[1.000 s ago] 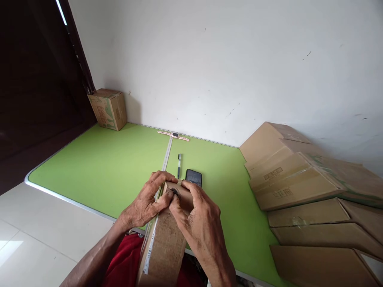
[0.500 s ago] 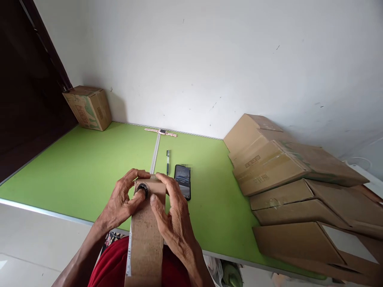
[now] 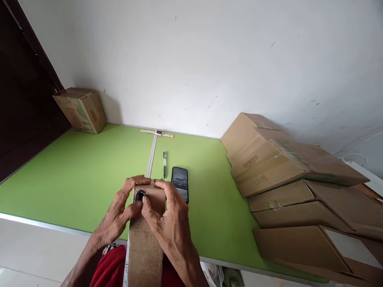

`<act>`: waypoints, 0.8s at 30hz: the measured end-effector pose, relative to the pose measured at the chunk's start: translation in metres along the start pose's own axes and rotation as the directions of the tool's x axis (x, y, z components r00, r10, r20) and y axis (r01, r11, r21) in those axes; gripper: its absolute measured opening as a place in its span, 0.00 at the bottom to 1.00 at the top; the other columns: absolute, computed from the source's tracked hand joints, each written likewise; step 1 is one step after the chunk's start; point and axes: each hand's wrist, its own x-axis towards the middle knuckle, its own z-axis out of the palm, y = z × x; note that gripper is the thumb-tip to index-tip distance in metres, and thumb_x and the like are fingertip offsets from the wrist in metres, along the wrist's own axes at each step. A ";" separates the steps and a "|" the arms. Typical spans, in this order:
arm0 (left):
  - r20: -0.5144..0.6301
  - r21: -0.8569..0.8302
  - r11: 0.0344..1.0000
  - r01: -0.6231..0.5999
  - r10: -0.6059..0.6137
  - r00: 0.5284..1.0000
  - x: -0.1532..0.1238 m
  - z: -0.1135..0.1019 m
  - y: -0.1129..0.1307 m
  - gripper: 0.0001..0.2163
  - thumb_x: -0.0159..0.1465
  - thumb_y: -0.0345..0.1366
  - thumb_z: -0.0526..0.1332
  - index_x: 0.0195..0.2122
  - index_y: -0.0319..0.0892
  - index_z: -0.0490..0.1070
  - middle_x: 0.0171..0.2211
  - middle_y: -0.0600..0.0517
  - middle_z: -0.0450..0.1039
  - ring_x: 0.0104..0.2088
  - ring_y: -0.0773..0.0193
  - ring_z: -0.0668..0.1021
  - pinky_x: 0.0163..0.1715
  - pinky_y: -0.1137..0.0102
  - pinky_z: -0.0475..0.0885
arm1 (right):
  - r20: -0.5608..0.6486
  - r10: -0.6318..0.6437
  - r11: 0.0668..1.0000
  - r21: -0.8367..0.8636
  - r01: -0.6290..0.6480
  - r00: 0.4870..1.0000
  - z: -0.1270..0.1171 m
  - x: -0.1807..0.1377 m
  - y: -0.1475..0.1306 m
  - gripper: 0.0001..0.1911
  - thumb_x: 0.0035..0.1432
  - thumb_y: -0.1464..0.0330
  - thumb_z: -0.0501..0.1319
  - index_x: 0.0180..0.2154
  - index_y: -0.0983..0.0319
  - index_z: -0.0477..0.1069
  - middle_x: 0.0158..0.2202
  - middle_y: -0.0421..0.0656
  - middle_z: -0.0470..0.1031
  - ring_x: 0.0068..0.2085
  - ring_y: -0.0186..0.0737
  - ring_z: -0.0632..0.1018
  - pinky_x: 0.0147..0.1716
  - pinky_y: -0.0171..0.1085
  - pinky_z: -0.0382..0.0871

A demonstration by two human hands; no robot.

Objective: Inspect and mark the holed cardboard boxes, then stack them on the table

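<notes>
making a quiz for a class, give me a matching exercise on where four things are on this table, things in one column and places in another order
Things:
1 phone
2 pen
3 printed box
4 flat cartons

Places:
a far left corner, by the wall
b stacked along the right side
c beyond the phone, by the table seam
d just right of the hands

Pairs: 1-d, 2-c, 3-a, 4-b

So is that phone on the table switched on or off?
On. The phone lies flat on the green table beside the pen, and its screen is lit, showing a picture.
</notes>
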 end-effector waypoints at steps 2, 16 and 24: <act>-0.008 -0.034 0.999 -0.014 0.014 1.000 0.002 0.006 0.002 0.19 0.77 0.47 0.56 0.65 0.53 0.71 0.70 0.47 0.68 0.70 0.42 0.69 0.71 0.50 0.61 | -0.004 -0.029 1.000 -0.011 0.029 1.000 -0.002 -0.001 0.003 0.13 0.66 0.66 0.65 0.51 0.59 0.72 0.46 0.48 0.84 0.47 0.46 0.86 0.48 0.41 0.83; -0.062 0.003 0.999 -0.032 0.032 0.998 0.003 0.013 -0.004 0.16 0.78 0.46 0.55 0.63 0.52 0.70 0.63 0.48 0.71 0.62 0.48 0.72 0.66 0.54 0.65 | 0.168 0.019 0.995 0.095 -0.036 0.986 -0.016 -0.011 0.031 0.17 0.76 0.63 0.58 0.62 0.57 0.70 0.61 0.50 0.81 0.60 0.45 0.83 0.60 0.45 0.80; 0.030 -0.066 0.996 -0.052 0.054 0.998 0.008 0.014 -0.006 0.25 0.73 0.43 0.61 0.69 0.49 0.61 0.67 0.45 0.66 0.66 0.46 0.71 0.66 0.55 0.67 | 0.200 0.100 0.988 0.099 -0.122 0.975 -0.017 -0.010 0.042 0.19 0.78 0.57 0.55 0.63 0.52 0.71 0.63 0.45 0.80 0.63 0.45 0.80 0.63 0.44 0.75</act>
